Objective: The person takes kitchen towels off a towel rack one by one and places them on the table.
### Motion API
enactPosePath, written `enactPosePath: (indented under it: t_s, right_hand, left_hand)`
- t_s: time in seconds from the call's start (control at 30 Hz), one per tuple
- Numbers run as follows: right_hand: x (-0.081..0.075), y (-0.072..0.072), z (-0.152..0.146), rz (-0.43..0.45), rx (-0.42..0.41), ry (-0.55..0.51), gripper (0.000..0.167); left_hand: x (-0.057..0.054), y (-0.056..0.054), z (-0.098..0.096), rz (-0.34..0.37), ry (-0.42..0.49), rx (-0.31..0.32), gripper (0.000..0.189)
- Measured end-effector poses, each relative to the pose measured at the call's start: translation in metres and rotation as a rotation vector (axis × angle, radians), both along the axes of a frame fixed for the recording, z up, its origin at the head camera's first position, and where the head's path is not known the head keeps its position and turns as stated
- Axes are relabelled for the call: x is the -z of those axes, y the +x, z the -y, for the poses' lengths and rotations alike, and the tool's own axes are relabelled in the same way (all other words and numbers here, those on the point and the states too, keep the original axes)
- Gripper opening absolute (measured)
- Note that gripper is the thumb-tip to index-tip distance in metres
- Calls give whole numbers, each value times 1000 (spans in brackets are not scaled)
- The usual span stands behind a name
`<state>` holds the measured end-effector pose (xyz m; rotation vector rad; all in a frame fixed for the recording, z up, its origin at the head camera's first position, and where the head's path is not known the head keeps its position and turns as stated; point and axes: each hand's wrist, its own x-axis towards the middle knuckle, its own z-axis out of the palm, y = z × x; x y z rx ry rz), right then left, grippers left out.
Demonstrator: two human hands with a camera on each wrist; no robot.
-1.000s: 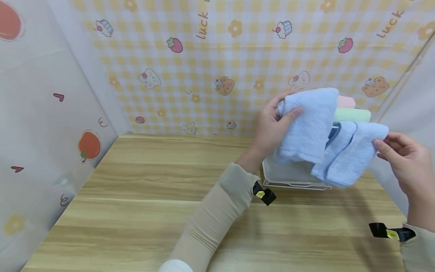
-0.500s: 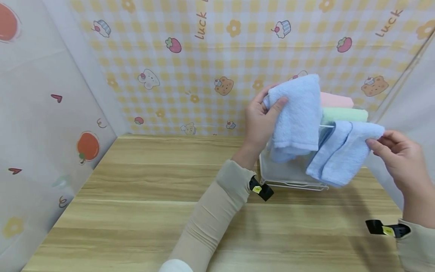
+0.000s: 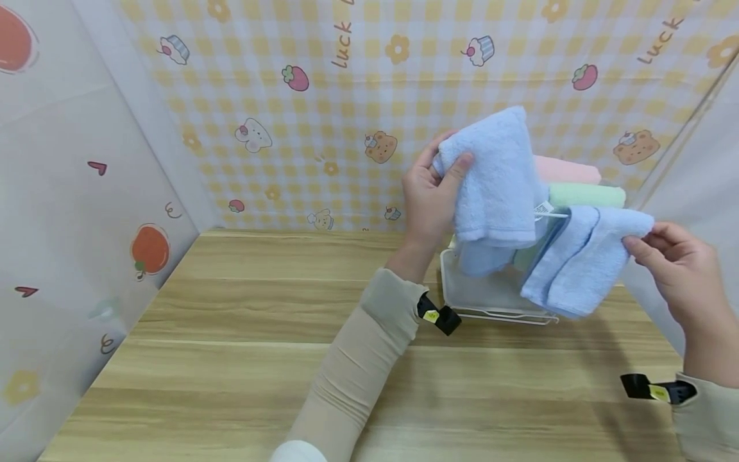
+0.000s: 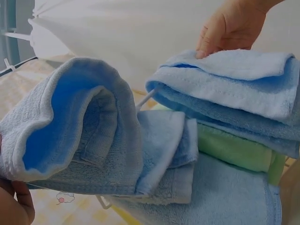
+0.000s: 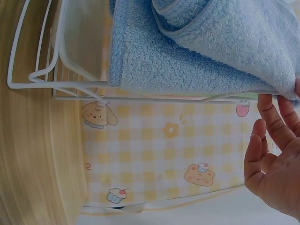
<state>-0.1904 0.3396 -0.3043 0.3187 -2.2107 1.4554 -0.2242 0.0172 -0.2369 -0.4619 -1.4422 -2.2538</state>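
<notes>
Yellow-and-white gingham curtain (image 3: pixel 346 128), printed with cupcakes, strawberries and animal heads, forms the backdrop; a pale panel (image 3: pixel 63 212) with fruit and heart motifs stands at the left. Below lies a wood-grain tabletop (image 3: pixel 231 372). Near its back right part stands a white wire rack (image 5: pixel 42 86) with a shallow translucent tray (image 3: pixel 467 292) at its base. Rolled or folded over the upper part of the rack are a pink towel (image 3: pixel 568 170) and, in front of it, a green towel (image 3: pixel 586 194).

Left hand (image 3: pixel 427 199): raised above the left part of the rack, it pinches the upper left edge of a folded blue terry towel (image 3: pixel 496 179), thumb on the front face and fingers behind; the towel hangs tilted, with the tray below. Right hand (image 3: pixel 687 276): thumb and fingertips pinch the outer corner of a blue terry fold (image 3: pixel 600 256), which drapes over a white bar at the front of the rack, its lower edges hanging past the tray's right side. Whether both blue portions belong to one piece cannot be told. Between them shows a small white printed label (image 3: pixel 543 208). Beige sleeves (image 3: pixel 340 378) cover the forearms, with a black strap (image 3: pixel 441 314) at each wrist.
</notes>
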Motion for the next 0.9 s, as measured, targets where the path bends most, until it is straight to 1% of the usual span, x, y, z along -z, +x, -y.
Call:
enactPosePath:
  t_s: [0.13,0.2,0.3,0.4,0.53,0.63,0.77,0.83,0.9]
  right_hand:
    - [1,0,0,-1,-6,-8,35]
    - [1,-1,0,1,-3,-6,34]
    - [1,-1,-1,-5,0,3,34]
    - [0,-1,-1,-22,-4,5,36]
    - [1,-2,-1,-18,-6,3,35]
    - [2,-2,-1,-15,-32,-27,34]
    - [3,-2,-1,-35,-83,-89,33]
    - [3,-2,-1,-38,-98,-116,32]
    - [4,-2,-1,-36,-98,-125,31]
  left_hand:
    - [1,-1,3,-9,24,-25,36]
    - [0,-1,5,-30,45,-48,37]
    - [-1,-1,8,-81,62,-81,38]
    - [-3,-1,11,-115,67,-86,39]
    - [-1,0,14,-119,79,-100,39]
    - [0,1,16,-117,96,-118,40]
    - [-1,3,19,-125,100,-117,41]
    - [-2,5,20,-139,93,-128,42]
    - [-2,6,21,-164,88,-152,41]
